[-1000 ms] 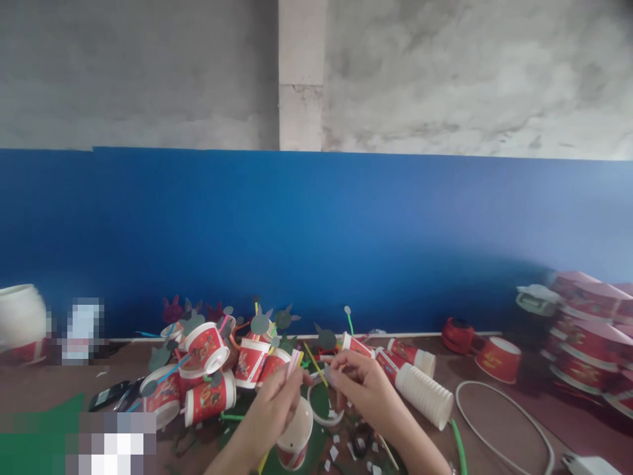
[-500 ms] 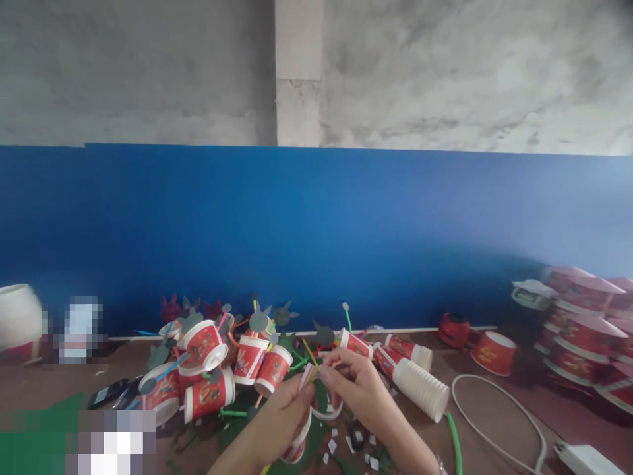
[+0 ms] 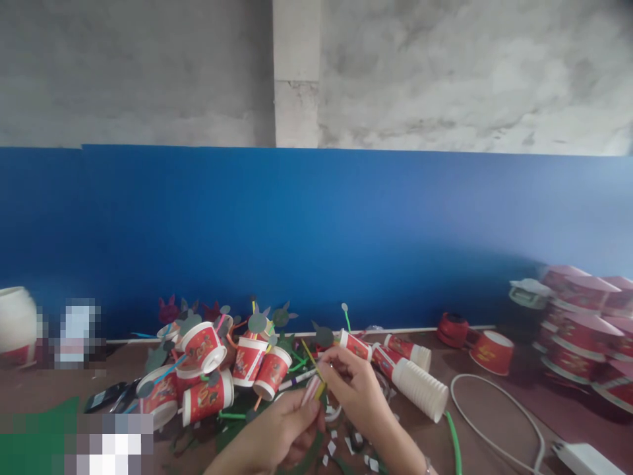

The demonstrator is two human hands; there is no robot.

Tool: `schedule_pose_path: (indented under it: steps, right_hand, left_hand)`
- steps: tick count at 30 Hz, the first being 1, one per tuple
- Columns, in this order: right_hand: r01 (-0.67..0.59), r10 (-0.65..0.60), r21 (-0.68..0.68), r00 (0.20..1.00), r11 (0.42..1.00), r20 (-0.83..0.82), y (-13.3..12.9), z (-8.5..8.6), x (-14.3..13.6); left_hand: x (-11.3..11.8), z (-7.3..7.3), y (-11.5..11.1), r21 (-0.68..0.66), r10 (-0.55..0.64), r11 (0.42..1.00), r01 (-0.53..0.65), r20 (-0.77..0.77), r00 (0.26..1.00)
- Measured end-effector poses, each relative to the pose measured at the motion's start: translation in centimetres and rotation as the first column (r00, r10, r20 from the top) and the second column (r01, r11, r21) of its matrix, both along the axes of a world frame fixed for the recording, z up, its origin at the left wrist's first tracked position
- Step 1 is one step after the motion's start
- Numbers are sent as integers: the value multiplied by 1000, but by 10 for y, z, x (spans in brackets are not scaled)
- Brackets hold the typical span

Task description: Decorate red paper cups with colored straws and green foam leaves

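A paper cup, mostly covered by the fingers, is gripped in my left hand (image 3: 287, 425), low in the middle of the view. My right hand (image 3: 349, 382) pinches a thin yellow straw (image 3: 311, 356) just above it. The straw slants up to the left, its lower part against the cup. Behind my hands a white marker (image 3: 299, 379) with a purple band lies on the table. Red paper cups (image 3: 208, 398) with straws and cut-out animal shapes are heaped left of my left hand.
Nested cups (image 3: 420, 389) lie right of my right hand. Farther right are a red tape roll (image 3: 452, 330), an upturned red cup (image 3: 492, 353), a white cable (image 3: 499, 377) and stacked red containers (image 3: 578, 336). Paper scraps (image 3: 331, 447) litter the table (image 3: 415, 448).
The cup has been turned and drawn in between my hands, which uncovers the marker behind them. My right hand has come slightly lower, still at the straw.
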State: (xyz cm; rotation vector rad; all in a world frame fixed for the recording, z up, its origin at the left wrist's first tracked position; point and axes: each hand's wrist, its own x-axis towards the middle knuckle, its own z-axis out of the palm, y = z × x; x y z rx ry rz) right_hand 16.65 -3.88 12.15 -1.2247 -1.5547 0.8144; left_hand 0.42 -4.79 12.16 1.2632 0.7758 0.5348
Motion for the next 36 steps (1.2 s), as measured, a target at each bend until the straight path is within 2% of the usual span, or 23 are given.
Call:
schedule_pose_path:
  steps: [3, 7, 10, 14, 19, 28, 36]
  right_hand:
    - [9, -12, -41, 997, 999, -70, -2, 6, 2]
    - [-117, 105, -164, 991, 980, -78, -7, 8, -2]
    - [-137, 127, -223, 990, 965, -58, -9, 6, -8]
    - [-107, 96, -227, 994, 968, -57, -7, 6, -11]
    - [-95, 83, -236, 995, 967, -61, -6, 9, -10]
    - [-62, 58, -269, 998, 961, -20, -4, 2, -12]
    - [-35, 44, -274, 999, 961, 27, -5, 4, -12]
  left_hand:
    - [2, -3, 3, 31, 65, 997, -66, 27, 997]
    - [4, -9, 8, 273, 215, 943, -188, -73, 974]
    - [3, -8, 8, 428, 275, 881, -202, -116, 954]
    - [3, -3, 5, 538, 307, 824, -179, -159, 938]
    - [3, 1, 3, 582, 286, 806, -109, -221, 932]
    - [2, -1, 3, 612, 303, 785, -93, -250, 920]
    - [3, 2, -1, 630, 296, 772, -83, -240, 925]
